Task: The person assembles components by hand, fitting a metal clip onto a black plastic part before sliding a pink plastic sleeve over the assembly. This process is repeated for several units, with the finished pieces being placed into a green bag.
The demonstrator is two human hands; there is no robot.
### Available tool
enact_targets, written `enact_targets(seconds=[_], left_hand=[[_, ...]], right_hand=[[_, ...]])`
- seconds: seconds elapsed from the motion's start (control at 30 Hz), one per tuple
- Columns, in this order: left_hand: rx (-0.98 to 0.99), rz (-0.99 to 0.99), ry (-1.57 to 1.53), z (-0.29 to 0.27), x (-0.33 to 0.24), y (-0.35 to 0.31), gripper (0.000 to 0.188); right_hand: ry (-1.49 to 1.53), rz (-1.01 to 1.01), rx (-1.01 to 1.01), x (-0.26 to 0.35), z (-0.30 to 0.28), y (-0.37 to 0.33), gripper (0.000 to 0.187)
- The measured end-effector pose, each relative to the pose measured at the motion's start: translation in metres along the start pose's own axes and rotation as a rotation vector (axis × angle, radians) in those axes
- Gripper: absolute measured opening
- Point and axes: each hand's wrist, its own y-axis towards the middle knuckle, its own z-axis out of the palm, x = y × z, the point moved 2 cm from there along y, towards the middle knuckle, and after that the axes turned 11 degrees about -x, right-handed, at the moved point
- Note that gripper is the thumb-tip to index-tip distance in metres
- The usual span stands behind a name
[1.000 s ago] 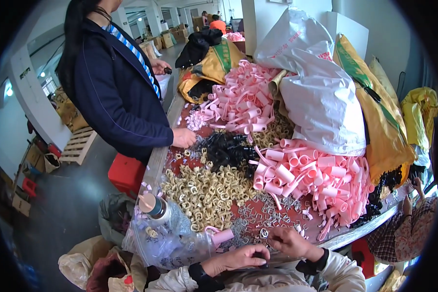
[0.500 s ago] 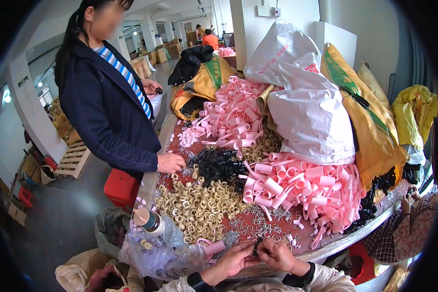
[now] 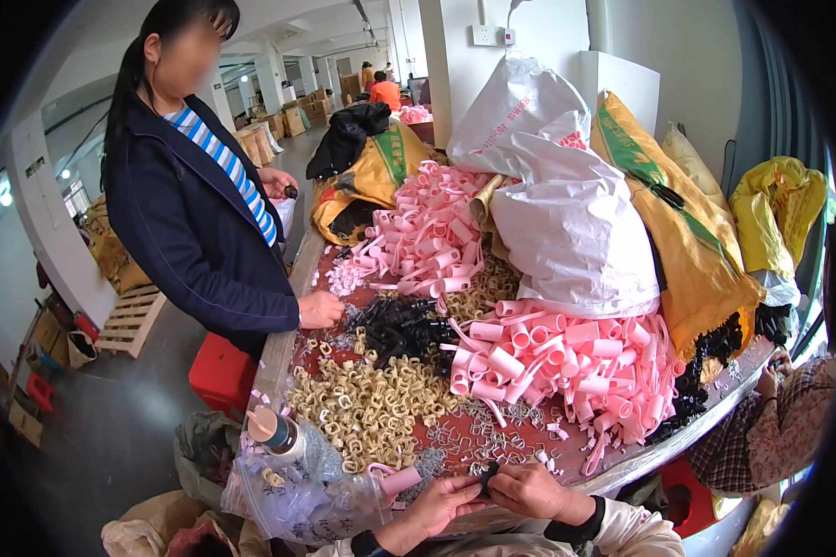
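Note:
At the table's near edge, my left hand (image 3: pixel 444 506) and my right hand (image 3: pixel 529 489) meet, both closed on a small black plastic piece (image 3: pixel 489 476) held between their fingertips. Fingers cover much of it, so its exact kind does not show. Just beyond lie scattered metal wire clips (image 3: pixel 474 434). Cream-coloured small buckle-like rings (image 3: pixel 367 404) form a heap to the left. Black plastic pieces (image 3: pixel 395 325) are piled behind them. Pink plastic tubes with strap-like tails (image 3: pixel 567 362) lie heaped on the right, and one pink tube (image 3: pixel 400 481) rests near my left hand.
A bottle (image 3: pixel 274 432) and clear plastic bags (image 3: pixel 311 501) stand at the left corner. White (image 3: pixel 585 223) and yellow sacks (image 3: pixel 678 223) rise at the back right. A co-worker in a dark jacket (image 3: pixel 190 204) reaches in from the left. Another person's patterned sleeve (image 3: pixel 790 418) shows at right.
The whole view has shifted slightly, with the table contents a little further left and lower. Both my hands stay together on the black piece; the right hand's fingers have shifted slightly.

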Motion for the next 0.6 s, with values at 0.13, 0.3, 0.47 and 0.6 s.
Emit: enact_targets(seconds=[0.13, 0.3, 0.47, 0.6], left_hand=[[0.006, -0.022, 0.002, 0.002, 0.008, -0.006, 0.022], [-0.042, -0.068, 0.034, 0.012, 0.006, -0.011, 0.021], [-0.034, -0.052, 0.039, 0.012, -0.004, -0.006, 0.022], [-0.057, -0.035, 0.016, 0.01, -0.013, -0.003, 0.023]], right_hand=[[-0.004, -0.037, 0.004, 0.003, 0.001, -0.008, 0.013], [0.064, -0.022, 0.001, -0.002, 0.001, -0.009, 0.014], [0.158, 0.138, 0.048, -0.001, -0.005, 0.004, 0.008], [0.193, 0.208, -0.002, -0.008, 0.004, 0.009, 0.009]])
